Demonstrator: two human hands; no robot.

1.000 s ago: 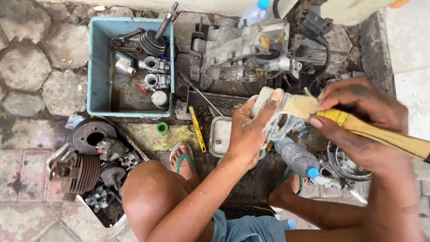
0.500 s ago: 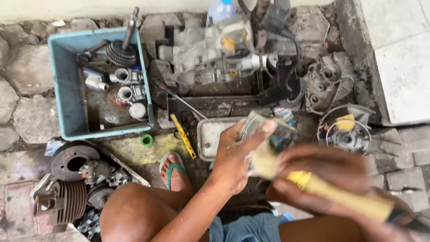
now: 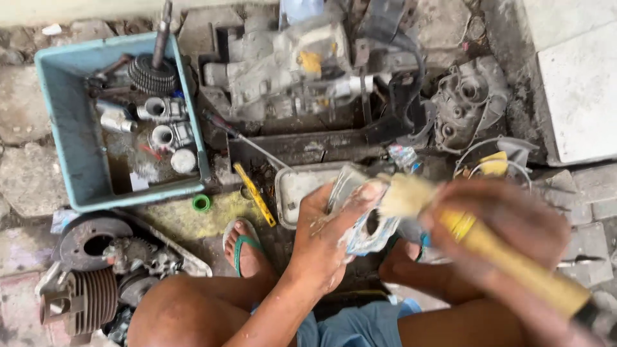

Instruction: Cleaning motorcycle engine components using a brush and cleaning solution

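Observation:
My left hand (image 3: 324,234) grips a flat, soapy metal engine cover (image 3: 360,215) and holds it over my legs. My right hand (image 3: 514,228), blurred by motion, is closed around the yellow handle of a paintbrush (image 3: 488,250). The brush's pale bristles (image 3: 405,196) press against the top of the cover. Just behind the cover sits a small white metal tray (image 3: 295,189) on the ground.
A blue plastic tub (image 3: 67,148) of gears and engine parts sits at upper left. A grimy engine block (image 3: 289,64) rests on a dark stand ahead. A finned cylinder (image 3: 87,302), a yellow tool (image 3: 256,196), a green ring (image 3: 201,203) and a casing (image 3: 469,103) lie around.
The view has drifted right and down. My right hand and the brush dropped low, then came back up against the cover, which my left hand kept holding.

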